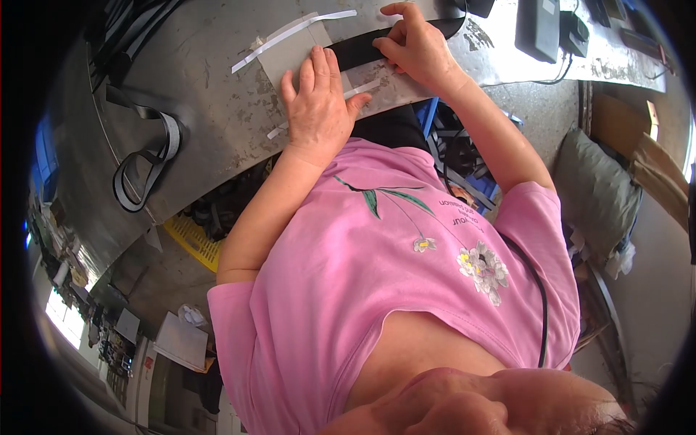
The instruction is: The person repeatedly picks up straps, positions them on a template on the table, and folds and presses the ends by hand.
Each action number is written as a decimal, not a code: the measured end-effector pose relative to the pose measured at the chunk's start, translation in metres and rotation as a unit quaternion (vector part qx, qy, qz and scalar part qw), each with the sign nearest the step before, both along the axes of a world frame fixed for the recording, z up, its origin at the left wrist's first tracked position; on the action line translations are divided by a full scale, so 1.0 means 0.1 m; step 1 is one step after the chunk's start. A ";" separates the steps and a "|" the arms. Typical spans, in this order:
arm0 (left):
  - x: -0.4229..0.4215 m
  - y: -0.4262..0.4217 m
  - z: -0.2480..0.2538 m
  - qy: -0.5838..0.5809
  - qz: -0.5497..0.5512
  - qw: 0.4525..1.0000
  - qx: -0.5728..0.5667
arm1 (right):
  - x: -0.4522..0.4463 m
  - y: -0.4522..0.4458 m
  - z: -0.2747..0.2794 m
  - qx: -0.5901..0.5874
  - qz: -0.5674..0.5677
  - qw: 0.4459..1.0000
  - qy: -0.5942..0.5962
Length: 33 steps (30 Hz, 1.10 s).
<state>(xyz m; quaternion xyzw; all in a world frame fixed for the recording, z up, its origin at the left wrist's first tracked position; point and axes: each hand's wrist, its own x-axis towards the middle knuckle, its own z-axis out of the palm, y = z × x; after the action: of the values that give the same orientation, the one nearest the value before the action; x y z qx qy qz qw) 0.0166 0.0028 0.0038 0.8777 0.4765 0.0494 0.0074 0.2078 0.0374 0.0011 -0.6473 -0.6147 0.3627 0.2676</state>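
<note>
My left hand (317, 109) lies flat, fingers stretched out, on a light grey rectangular piece (290, 54) and at the left end of a wide black strap (355, 51). My right hand (422, 54) is on the same strap, farther right. Its thumb and lower fingers are curled at the strap, while the index finger is raised and bent; the exact grip is partly hidden. Above the grey piece runs a narrow white strip (290, 32) at a slant. A second white strip (362, 90) passes partly under my left hand.
The worn metal table (210, 109) carries a looped black-and-grey webbing strap (170, 138) at left. A dark grey box (537, 29) and a black adapter with a cable (574, 35) stand at right. A yellow crate (192, 243) is below the table edge.
</note>
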 end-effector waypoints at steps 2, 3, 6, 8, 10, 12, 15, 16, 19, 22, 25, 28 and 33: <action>0.01 0.00 -0.01 0.000 0.005 1.000 -0.004 | -0.01 0.00 -0.01 0.011 -0.001 1.000 -0.009; 0.01 0.00 -0.02 0.000 0.005 1.000 -0.005 | -0.01 0.01 -0.01 0.015 -0.002 1.000 -0.015; 0.00 0.01 -0.04 0.006 0.003 1.000 -0.007 | -0.06 0.02 -0.01 0.014 0.000 0.999 -0.037; -0.03 0.03 -0.05 -0.005 -0.011 1.000 -0.015 | -0.08 0.04 -0.01 0.009 0.004 0.999 -0.052; -0.04 0.03 -0.06 0.001 -0.015 1.000 -0.008 | -0.09 0.04 -0.02 0.009 0.008 0.997 -0.074; -0.06 0.03 -0.07 0.006 -0.018 1.000 -0.001 | -0.09 0.04 -0.03 0.028 0.015 0.996 -0.082; -0.09 0.03 -0.07 -0.010 -0.027 1.000 0.010 | -0.14 -0.01 0.03 0.043 0.032 0.989 -0.136; -0.09 0.03 -0.05 -0.003 -0.026 1.000 0.000 | -0.16 -0.03 0.09 0.040 0.041 0.982 -0.182; -0.08 0.06 -0.12 0.002 -0.018 1.000 0.012 | -0.29 -0.15 0.07 0.193 0.130 0.947 -0.223; -0.07 0.05 -0.08 0.029 -0.017 0.999 0.006 | -0.43 -0.22 -0.09 0.224 0.233 0.936 -0.136; -0.14 0.02 -0.09 0.053 -0.026 0.998 0.035 | -0.33 -0.31 -0.22 0.245 0.269 0.909 -0.202; -0.17 0.03 -0.05 0.051 -0.026 0.997 0.053 | -0.28 -0.35 -0.20 0.247 0.271 0.899 -0.239; -0.10 0.19 -0.04 -0.040 -0.081 0.996 0.021 | 0.07 -0.27 0.11 0.278 0.179 0.927 -0.177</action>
<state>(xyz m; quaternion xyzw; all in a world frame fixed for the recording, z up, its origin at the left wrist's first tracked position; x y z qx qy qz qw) 0.0064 0.0219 -0.0001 0.9107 0.4020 0.0940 0.0119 0.2146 0.0108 0.0119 -0.4799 -0.8338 0.0984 0.2545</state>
